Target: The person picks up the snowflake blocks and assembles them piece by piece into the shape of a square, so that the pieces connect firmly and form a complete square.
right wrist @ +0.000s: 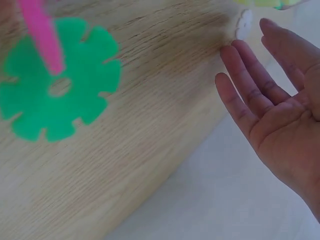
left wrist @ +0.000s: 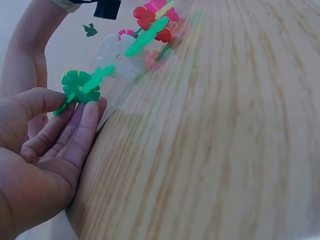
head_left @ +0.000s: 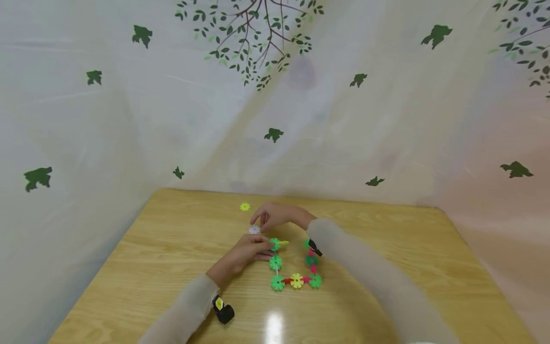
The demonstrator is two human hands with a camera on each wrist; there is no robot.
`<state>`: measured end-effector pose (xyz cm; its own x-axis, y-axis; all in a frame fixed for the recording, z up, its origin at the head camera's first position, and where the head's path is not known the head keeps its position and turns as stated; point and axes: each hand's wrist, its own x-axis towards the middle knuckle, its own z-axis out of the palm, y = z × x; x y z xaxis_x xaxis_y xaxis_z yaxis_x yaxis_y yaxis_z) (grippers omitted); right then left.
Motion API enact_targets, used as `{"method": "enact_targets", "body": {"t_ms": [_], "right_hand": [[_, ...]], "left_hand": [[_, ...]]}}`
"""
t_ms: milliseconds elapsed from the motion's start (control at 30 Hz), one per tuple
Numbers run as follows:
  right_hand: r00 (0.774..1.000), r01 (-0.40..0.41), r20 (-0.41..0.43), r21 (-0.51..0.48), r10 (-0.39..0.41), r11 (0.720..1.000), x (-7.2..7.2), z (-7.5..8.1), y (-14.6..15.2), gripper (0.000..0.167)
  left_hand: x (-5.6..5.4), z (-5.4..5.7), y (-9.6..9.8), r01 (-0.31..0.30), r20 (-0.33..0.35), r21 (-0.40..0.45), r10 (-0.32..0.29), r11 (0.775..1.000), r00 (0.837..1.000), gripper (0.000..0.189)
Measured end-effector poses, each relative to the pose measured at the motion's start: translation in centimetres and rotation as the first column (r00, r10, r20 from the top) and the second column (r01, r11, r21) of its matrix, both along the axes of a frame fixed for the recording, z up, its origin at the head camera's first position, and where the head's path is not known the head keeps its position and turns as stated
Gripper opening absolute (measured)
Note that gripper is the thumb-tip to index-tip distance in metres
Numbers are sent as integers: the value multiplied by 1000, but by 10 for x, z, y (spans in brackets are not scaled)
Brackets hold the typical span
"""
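Note:
My left hand (head_left: 241, 253) pinches a green snowflake disc (head_left: 274, 243) between thumb and fingers, at the left upper end of a linked chain. A yellow disc (head_left: 284, 242) sticks out edge-on beside it. Green, white, red, yellow and pink discs, slotted together, form a U, with a yellow disc (head_left: 296, 281) in its near side. Over the table, my right hand (head_left: 277, 215) has its fingertips at a loose white disc (head_left: 255, 230). The right wrist view shows these fingers (right wrist: 250, 92) fairly straight, close to the white disc (right wrist: 244, 24); a firm hold does not show.
One loose yellow disc (head_left: 245, 207) lies near the far edge of the wooden table (head_left: 172, 248). Close under the right wrist stands a green disc (right wrist: 80, 95) with a pink piece slotted in. Behind the table hangs a pale cloth (head_left: 215, 119) with leaf and bird prints.

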<state>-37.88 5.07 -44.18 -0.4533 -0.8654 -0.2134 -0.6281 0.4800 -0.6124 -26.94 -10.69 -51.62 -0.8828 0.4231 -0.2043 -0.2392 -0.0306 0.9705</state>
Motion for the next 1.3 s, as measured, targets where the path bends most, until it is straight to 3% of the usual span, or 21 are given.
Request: {"method": "enact_targets", "body": {"t_ms": [200, 433, 633, 933, 1100, 1300], "right_hand": [[998, -52, -44, 22, 53, 998, -3, -8, -6, 26], [997, 36, -65, -14, -37, 999, -8, -18, -2, 20], [998, 30, -50, -45, -33, 999, -8, -19, 0, 17], [983, 184, -16, -45, -185, 982, -9, -17, 12, 21], [965, 262, 33, -116, -260, 958, -8, -21, 28, 17], [956, 292, 61, -223, -286, 930, -5, -22, 47, 14]], "left_hand": [[3, 0, 6, 20, -5, 7, -20, 1000, 1000, 20], [3, 2, 8, 17, 7, 2, -17, 1000, 1000, 18], [2, 3, 9, 18, 2, -10, -18, 1000, 1000, 15], [1, 2, 11, 7, -5, -1, -7, 1000, 1000, 15], [3, 3, 10, -2, 6, -24, 2, 1000, 1000, 18], [2, 4, 10, -57, 21, -42, 58, 997, 998, 21]]}}
